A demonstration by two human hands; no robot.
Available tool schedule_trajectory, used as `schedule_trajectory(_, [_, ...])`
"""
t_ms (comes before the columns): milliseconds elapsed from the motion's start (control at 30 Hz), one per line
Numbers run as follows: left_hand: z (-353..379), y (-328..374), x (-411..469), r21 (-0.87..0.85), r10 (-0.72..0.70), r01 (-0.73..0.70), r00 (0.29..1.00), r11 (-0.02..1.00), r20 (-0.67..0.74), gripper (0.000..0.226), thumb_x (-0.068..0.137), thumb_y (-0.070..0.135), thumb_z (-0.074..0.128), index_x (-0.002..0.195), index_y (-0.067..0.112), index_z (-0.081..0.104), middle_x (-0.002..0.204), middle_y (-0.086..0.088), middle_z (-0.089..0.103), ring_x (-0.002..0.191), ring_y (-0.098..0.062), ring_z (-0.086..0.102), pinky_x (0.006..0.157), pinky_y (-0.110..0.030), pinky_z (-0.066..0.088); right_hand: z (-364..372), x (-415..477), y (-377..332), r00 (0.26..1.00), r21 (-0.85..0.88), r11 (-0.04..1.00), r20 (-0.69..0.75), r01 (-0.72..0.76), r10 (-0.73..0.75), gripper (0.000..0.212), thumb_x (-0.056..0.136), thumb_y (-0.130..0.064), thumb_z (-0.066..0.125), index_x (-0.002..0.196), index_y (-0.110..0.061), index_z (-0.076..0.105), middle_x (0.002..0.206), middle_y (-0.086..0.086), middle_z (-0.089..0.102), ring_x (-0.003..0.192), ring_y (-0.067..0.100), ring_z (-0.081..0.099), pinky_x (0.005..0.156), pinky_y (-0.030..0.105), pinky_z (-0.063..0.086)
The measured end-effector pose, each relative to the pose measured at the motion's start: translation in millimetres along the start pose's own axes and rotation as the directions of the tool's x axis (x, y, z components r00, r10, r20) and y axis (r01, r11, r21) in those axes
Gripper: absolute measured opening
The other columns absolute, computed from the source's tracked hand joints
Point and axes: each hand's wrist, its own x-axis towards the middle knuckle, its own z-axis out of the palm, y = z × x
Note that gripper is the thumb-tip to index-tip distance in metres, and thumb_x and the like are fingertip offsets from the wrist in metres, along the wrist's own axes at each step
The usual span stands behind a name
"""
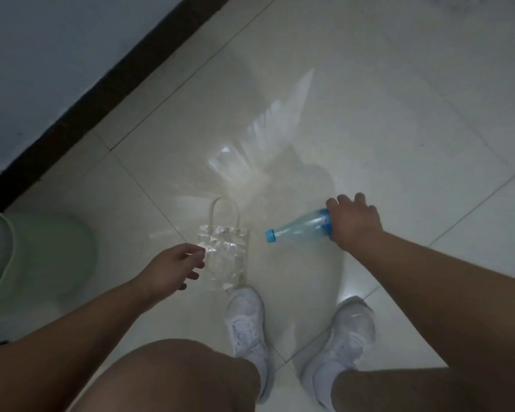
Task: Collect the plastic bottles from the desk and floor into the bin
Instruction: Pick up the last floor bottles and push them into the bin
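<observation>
My right hand [353, 223] grips the base of a clear blue plastic bottle [298, 226] with a blue cap, held nearly level above the floor, cap pointing left. My left hand [176, 267] hovers with fingers loosely spread, its fingertips at the left edge of a clear plastic bag with a loop handle [225, 254] that lies on the tiles. Whether the fingers touch the bag is unclear. A pale green bin [42, 254] stands at the left edge, only partly in view.
Glossy white floor tiles [399, 114] fill the view. A dark skirting strip [101, 93] runs diagonally along the wall at upper left. My two white shoes [247, 319] stand just below the bag, with my bare knees at the bottom.
</observation>
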Motion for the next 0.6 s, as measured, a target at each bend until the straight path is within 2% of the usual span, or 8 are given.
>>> schedule_trajectory(200, [-16, 37, -126, -0.07, 0.027, -0.025, 0.999, 0.997, 0.028, 0.018, 0.102, 0.034, 0.054, 0.113, 0.028, 0.067, 0.105, 0.003, 0.074, 0.094, -0.02, 0.072, 0.073, -0.033, 0.054, -70, -131, 20, 0.992, 0.294, 0.95, 0.104, -0.105, 0.077, 0.056, 0.076, -0.045, 0.075, 0.119, -0.019, 0.05, 0.117, 0.005, 0.059, 0.113, 0.03, 0.05, 0.075, 0.035, 0.045])
schedule_trajectory(300, [-33, 53, -209, -0.123, 0.031, -0.028, 0.999, 0.992, 0.021, 0.017, 0.101, 0.034, 0.054, 0.111, 0.029, 0.068, 0.103, 0.002, 0.074, 0.091, -0.021, 0.072, 0.07, -0.032, 0.053, -121, -213, 28, 0.982, 0.465, 0.867, 0.144, -0.178, 0.125, 0.055, 0.068, -0.052, 0.076, 0.107, -0.022, 0.052, 0.105, 0.001, 0.064, 0.1, 0.026, 0.056, 0.07, 0.034, 0.048])
schedule_trajectory(400, [-53, 65, -300, -0.169, 0.032, -0.028, 0.999, 0.985, 0.02, 0.017, 0.101, 0.035, 0.054, 0.11, 0.03, 0.068, 0.101, 0.002, 0.075, 0.088, -0.02, 0.071, 0.07, -0.032, 0.053, -179, -297, 34, 0.97, 0.611, 0.757, 0.198, -0.233, 0.139, 0.056, 0.059, -0.059, 0.074, 0.1, -0.026, 0.054, 0.095, -0.005, 0.067, 0.087, 0.02, 0.065, 0.075, 0.033, 0.055])
schedule_trajectory(467, [-67, 69, -359, -0.207, 0.022, -0.02, 1.0, 0.978, 0.009, 0.018, 0.101, 0.038, 0.054, 0.11, 0.032, 0.068, 0.1, 0.002, 0.074, 0.087, -0.018, 0.071, 0.069, -0.03, 0.053, -214, -349, 35, 0.97, 0.647, 0.727, 0.212, -0.228, 0.116, 0.056, 0.058, -0.061, 0.074, 0.099, -0.028, 0.054, 0.095, -0.007, 0.068, 0.085, 0.017, 0.067, 0.076, 0.034, 0.056])
schedule_trajectory(600, [-87, 70, -466, -0.339, -0.002, -0.018, 0.998, 0.941, -0.057, 0.017, 0.102, 0.037, 0.054, 0.107, 0.031, 0.068, 0.102, 0.001, 0.074, 0.085, -0.018, 0.068, 0.066, -0.029, 0.051, -275, -433, 32, 0.98, 0.656, 0.736, 0.194, -0.17, 0.053, 0.052, 0.059, -0.062, 0.075, 0.094, -0.03, 0.055, 0.088, -0.011, 0.068, 0.076, 0.01, 0.066, 0.06, 0.029, 0.049])
